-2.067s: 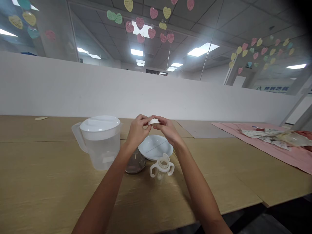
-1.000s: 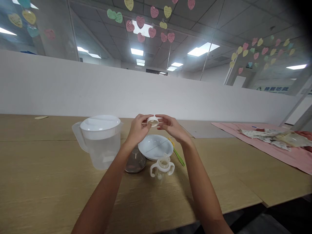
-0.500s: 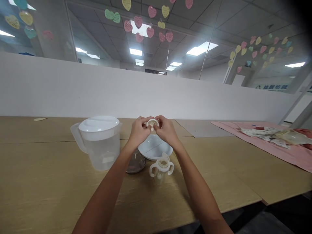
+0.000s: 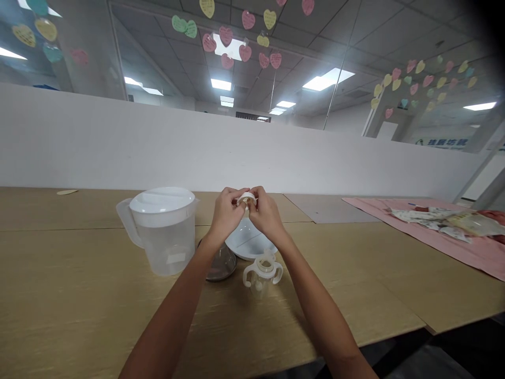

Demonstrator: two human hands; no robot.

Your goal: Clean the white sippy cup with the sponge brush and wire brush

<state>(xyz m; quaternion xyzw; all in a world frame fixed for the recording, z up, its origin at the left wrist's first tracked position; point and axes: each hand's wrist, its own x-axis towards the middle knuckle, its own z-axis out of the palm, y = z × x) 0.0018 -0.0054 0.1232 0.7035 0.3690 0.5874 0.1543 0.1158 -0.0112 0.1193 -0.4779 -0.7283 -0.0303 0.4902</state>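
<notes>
Both my hands hold a small white round bottle cap point(image 4: 246, 197) above the table. My left hand point(image 4: 228, 211) pinches its left side and my right hand point(image 4: 265, 212) its right side, with the thumbs pressed at the near face. Something pale and translucent shows inside the cap, too small to make out. Below and nearer stands an open clear baby bottle point(image 4: 263, 273) with two white handles. Behind it lies a white bowl point(image 4: 248, 243) with a thin stick-like thing across it. A clear glass flask-like vessel point(image 4: 221, 263) is partly hidden by my left forearm.
A large translucent lidded pitcher point(image 4: 168, 231) stands on the left of the wooden table point(image 4: 98, 310). A pale flat oval piece point(image 4: 67, 192) lies at the back left. On the right, a pink cloth point(image 4: 394, 223) carries packets. A white partition point(image 4: 252, 155) rises behind.
The cap has tilted in my fingers, so its white outer side shows more and its opening less. My hands have otherwise hardly moved; the view has shifted slightly.
</notes>
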